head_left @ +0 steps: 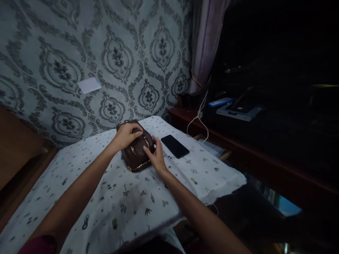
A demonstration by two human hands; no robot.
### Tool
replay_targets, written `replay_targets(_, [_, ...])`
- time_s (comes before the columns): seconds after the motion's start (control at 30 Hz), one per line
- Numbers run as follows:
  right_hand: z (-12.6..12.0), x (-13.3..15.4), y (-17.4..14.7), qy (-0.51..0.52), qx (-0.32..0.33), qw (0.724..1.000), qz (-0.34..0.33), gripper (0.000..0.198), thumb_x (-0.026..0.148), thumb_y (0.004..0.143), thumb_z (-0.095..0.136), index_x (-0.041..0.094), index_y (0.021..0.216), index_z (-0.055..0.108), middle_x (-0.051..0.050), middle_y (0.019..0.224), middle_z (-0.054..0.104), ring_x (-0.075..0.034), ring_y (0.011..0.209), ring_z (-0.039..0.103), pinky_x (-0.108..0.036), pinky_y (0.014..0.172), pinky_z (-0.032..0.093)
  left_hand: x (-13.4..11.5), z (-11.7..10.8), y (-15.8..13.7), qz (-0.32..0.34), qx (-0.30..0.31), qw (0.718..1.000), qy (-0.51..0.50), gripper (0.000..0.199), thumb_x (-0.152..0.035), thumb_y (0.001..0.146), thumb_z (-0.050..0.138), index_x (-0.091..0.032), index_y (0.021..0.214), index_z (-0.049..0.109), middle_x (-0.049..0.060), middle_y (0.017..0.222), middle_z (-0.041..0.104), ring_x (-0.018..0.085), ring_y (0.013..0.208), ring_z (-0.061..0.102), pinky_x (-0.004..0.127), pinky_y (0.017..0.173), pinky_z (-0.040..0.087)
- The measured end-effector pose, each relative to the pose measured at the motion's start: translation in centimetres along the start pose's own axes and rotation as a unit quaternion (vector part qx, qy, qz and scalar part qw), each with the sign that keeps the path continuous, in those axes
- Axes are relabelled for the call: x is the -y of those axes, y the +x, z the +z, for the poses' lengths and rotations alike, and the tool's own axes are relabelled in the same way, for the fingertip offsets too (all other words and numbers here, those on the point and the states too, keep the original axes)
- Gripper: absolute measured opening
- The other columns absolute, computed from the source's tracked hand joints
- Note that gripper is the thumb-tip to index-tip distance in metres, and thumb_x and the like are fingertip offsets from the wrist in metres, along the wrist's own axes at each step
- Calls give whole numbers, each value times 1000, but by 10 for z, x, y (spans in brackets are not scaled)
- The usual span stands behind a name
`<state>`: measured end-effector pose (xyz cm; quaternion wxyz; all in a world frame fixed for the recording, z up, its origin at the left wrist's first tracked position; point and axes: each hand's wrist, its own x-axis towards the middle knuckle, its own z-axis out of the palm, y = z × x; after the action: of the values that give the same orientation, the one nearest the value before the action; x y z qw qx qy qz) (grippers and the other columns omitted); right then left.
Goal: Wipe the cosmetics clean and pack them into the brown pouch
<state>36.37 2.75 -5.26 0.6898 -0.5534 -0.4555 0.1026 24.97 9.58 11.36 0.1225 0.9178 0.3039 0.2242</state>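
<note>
A small dark brown handbag (pixel 137 151) with gold-coloured zips and trim lies on the cloth-covered table. My left hand (pixel 128 135) rests over the bag's far left part, its fingers bent across the top; what the fingertips grip, if anything, is hidden. At the bag's right side is my right hand (pixel 156 155), with the thumb on the top face and the fingers along the far right edge, holding it. Just right of that hand a black smartphone (pixel 175 146) lies flat, screen up, apart from the bag.
A white patterned cloth (pixel 148 222) covers the table. Behind it stands a patterned wall with a white switch plate (pixel 89 85). To the right, a dark red wooden cabinet (pixel 249 158) carries a white cable (pixel 198 117) and a blue-and-white box (pixel 221 102). Brown furniture (pixel 19 148) borders the left.
</note>
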Motion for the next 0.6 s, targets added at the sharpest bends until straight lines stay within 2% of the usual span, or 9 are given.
replay_targets(0.1, [0, 5, -4, -27, 13, 999, -21, 76, 53, 85, 62, 20, 148, 34, -15, 147, 45, -29, 137, 41, -51, 116, 32, 16, -9, -9, -28, -28, 999, -31, 33, -33, 76, 65, -18, 105, 69, 2, 87, 71, 19, 74, 60, 29, 69, 42])
replay_targets(0.2, [0, 7, -7, -61, 27, 997, -50, 86, 55, 82, 66, 22, 152, 28, -16, 150, 41, -31, 141, 36, -54, 117, 30, 28, -12, -22, -45, -27, 998, -30, 24, -39, 79, 62, -18, 88, 66, 0, 77, 66, 16, 68, 56, 27, 63, 39])
replay_targets(0.27, [1, 8, -8, -77, 31, 995, -59, 90, 56, 80, 68, 22, 153, 26, -16, 151, 40, -32, 141, 37, -56, 116, 30, 32, -11, -29, -53, -30, 998, -10, 25, -41, 82, 58, -18, 73, 60, -1, 67, 60, 15, 63, 51, 27, 60, 34])
replay_targets(0.33, [3, 7, -9, -85, 33, 994, -67, 93, 57, 80, 68, 21, 153, 24, -17, 151, 39, -33, 141, 37, -56, 116, 31, 32, -8, -35, -64, -43, 997, 7, 29, -40, 83, 56, -19, 63, 54, -3, 60, 53, 15, 61, 48, 27, 59, 32])
replay_targets(0.43, [5, 4, -9, -95, 30, 992, -75, 95, 57, 79, 68, 22, 154, 22, -17, 151, 40, -33, 140, 38, -56, 115, 32, 27, -4, -42, -73, -66, 995, 5, 28, -35, 84, 55, -20, 62, 52, -3, 57, 50, 15, 60, 47, 27, 59, 31])
replay_targets(0.6, [8, 0, -7, -106, 22, 990, -86, 93, 59, 81, 66, 21, 153, 23, -18, 148, 42, -34, 137, 39, -57, 113, 32, 20, -2, -51, -49, -73, 996, 8, 18, -26, 86, 53, -20, 71, 61, 0, 68, 59, 17, 66, 52, 28, 64, 36])
